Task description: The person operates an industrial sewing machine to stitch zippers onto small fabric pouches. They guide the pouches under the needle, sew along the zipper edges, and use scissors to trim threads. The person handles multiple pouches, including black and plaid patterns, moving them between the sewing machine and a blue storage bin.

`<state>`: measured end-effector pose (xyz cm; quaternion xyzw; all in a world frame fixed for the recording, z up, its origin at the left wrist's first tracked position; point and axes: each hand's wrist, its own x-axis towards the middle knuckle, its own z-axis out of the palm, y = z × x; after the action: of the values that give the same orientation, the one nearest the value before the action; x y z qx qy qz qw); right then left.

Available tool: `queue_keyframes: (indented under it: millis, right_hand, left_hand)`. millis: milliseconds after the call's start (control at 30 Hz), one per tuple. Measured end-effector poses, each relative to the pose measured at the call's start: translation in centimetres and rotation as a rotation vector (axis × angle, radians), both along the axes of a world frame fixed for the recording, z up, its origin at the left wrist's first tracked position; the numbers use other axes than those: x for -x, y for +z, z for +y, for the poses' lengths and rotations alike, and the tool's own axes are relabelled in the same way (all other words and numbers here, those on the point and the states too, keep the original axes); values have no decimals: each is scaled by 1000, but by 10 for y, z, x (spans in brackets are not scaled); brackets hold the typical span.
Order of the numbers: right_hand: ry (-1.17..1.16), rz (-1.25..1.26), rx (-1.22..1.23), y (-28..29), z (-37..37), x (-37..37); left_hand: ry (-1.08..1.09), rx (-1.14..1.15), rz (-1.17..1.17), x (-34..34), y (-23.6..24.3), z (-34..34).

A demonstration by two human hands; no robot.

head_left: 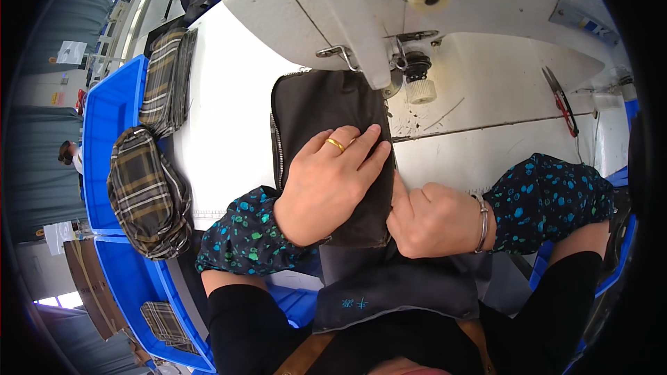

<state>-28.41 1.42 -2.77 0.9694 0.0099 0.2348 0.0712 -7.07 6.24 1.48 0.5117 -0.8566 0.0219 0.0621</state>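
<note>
- Closest to us, the dark apron (399,295) with its brown straps (478,340), right below the work.
- And there's the dark pouch (313,101), lying flat on the white table (219,125), its far right corner tucked up beside the lower end of the sewing machine (313,21).
- The left hand (330,187) is open and laid palm-down across it, fingers slightly spread toward the right edge; it presses, it doesn't grasp.
- Over to the right hand (434,222): most fingers curled, index reaching forward along that same edge. Is it pinching cloth? I can't tell from here.
- Progress check! The zip (277,146) already runs down the left side, so that part looks done.
- The right edge seems to be the seam in hand; no stitching can be made out, and the length between machine and hands looks left to do.
- Off to the left, a plaid pouch (147,194) looks made up, resting over the blue bin (108,167), a plaid stack (165,83) just beyond it.
- Scissors (563,107) lie apart on the far right, untouched.
</note>
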Motion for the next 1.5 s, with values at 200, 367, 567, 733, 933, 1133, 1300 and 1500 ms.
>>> queue_keyframes:
  millis: [200,367,567,733,933,1133,1300,1500]
  right_hand:
    - [-42,-45,-25,-10,-16,-11]
    - [-95,-50,-32,-16,-32,-20]
    - [-144,-39,-114,-18,-47,-24]
    - [-86,-59,-206,-12,-50,-21]
    - [-42,-84,-103,-12,-40,-12]
    - [-65,-148,-106,-3,-36,-9]
    - [-46,-193,-45,-9,-37,-11]
    - [3,-164,-12,-12,-37,-9]
  left_hand:
    - [20,41,51,-12,-10,-19]
    - [36,55,53,-23,-18,-39]
    - [34,43,148,-39,-21,-59]
    - [-100,20,343,-49,-19,-55]
    - [-181,-185,323,-41,2,-30]
    - [-180,-196,277,-37,4,-30]
    - [-138,-235,283,-32,9,-26]
    - [-32,-161,133,-13,8,-5]
